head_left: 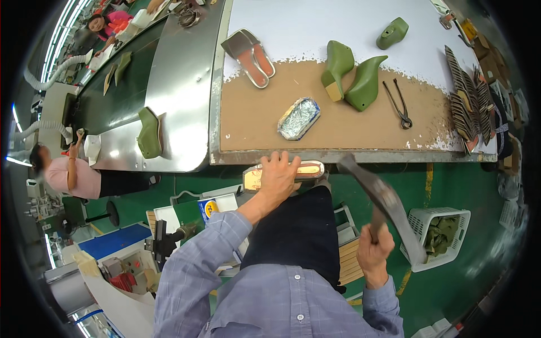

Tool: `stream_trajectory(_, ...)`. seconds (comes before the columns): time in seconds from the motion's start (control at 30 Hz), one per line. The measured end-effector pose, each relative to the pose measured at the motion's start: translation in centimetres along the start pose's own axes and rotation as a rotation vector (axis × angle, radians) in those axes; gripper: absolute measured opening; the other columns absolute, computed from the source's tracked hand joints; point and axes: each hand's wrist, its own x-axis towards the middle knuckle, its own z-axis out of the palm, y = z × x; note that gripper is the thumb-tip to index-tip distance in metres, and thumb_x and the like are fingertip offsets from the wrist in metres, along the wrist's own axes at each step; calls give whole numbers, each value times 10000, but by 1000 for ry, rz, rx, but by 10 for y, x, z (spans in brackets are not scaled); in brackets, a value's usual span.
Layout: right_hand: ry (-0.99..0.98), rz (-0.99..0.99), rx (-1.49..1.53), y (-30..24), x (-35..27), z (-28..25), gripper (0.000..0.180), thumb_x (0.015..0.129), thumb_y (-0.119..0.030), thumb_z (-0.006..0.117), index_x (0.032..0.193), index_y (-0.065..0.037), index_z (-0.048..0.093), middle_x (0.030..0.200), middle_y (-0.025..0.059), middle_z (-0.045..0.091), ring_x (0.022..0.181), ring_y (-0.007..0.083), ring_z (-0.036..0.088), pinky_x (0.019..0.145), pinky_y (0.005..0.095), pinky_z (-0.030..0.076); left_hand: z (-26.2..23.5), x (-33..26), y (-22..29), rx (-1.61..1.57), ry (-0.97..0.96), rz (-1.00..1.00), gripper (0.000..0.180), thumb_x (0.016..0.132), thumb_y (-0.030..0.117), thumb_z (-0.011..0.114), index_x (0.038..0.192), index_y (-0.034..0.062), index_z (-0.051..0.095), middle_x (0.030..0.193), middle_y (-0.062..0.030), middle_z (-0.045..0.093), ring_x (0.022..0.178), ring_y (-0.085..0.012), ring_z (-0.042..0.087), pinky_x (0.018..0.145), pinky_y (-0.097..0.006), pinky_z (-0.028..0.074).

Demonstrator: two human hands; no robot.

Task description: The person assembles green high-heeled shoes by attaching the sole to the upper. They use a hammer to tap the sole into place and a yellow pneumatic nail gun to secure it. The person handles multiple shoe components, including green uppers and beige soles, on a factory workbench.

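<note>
My left hand [278, 183] is closed over a shoe sole [310, 170], pressing it down near my lap just below the table's front edge. The piece is pale yellow with a light rim, and its middle is hidden under my fingers. In my right hand [375, 253] is a hammer [386, 197], gripped by its handle. Its long, curved metal head is raised to the right of the sole, apart from it and slightly blurred. On the table, just beyond my left hand, lies a foil-lined tray [298, 118] of small shiny bits, possibly nails.
Ahead, the table [242, 127] bears a pair of open-toed slippers [251, 59], several green shoe lasts [366, 83], pincers [401, 107] and stacked striped pieces [468, 104]. A white crate [409, 222] stands right. Left runs a metal bench [186, 84]; a co-worker [70, 174] stands beyond.
</note>
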Motion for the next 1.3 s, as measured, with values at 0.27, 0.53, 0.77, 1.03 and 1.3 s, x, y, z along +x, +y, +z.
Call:
stream_trajectory(0.27, -16, -51, -145, 33, 17, 45, 97, 941, -6, 662, 1025, 43, 659, 724, 86, 617, 581, 172, 597, 528, 322, 476, 0, 2, 2, 2, -3, 10, 683, 625, 436, 924, 1159, 149, 609, 1060, -99, 587, 1011, -306, 572, 784, -482, 426)
stream_trajectory(0.53, -353, 68, -362, 50, -15, 47, 367, 999, -122, 692, 1345, -45, 598, 983, 185, 727, 779, 242, 737, 660, 309, 560, 2, 2, 3, -6, 12, 8, 666, 617, 439, 929, 1126, 144, 617, 1057, -100, 592, 1004, -303, 572, 783, -483, 428)
stream_trajectory(0.77, -33, 677, 526, 26, -23, 57, 542, 1033, -111, 628, 1520, -69, 395, 700, 36, 549, 530, 75, 487, 482, 245, 424, 6, 1, 3, 5, 17, -17, 658, 597, 434, 937, 1073, 111, 618, 1042, -87, 593, 999, -291, 571, 784, -474, 428)
stream_trajectory(1.03, -191, 717, 494, 22, -2, 41, 552, 1070, -106, 544, 1571, -113, 312, 664, -33, 472, 516, 27, 412, 443, 212, 336, 6, 0, 4, 22, 12, -20, 654, 594, 439, 938, 1035, 82, 613, 1012, -77, 581, 975, -275, 562, 808, -467, 427)
stream_trajectory(1.3, -179, 29, -269, 38, -6, 53, 277, 932, -121, 737, 1203, -169, 719, 786, 86, 615, 576, 289, 611, 520, 400, 482, 6, -1, 5, 13, 34, -26, 664, 598, 441, 934, 1053, 78, 616, 1015, -84, 583, 968, -282, 563, 817, -467, 425)
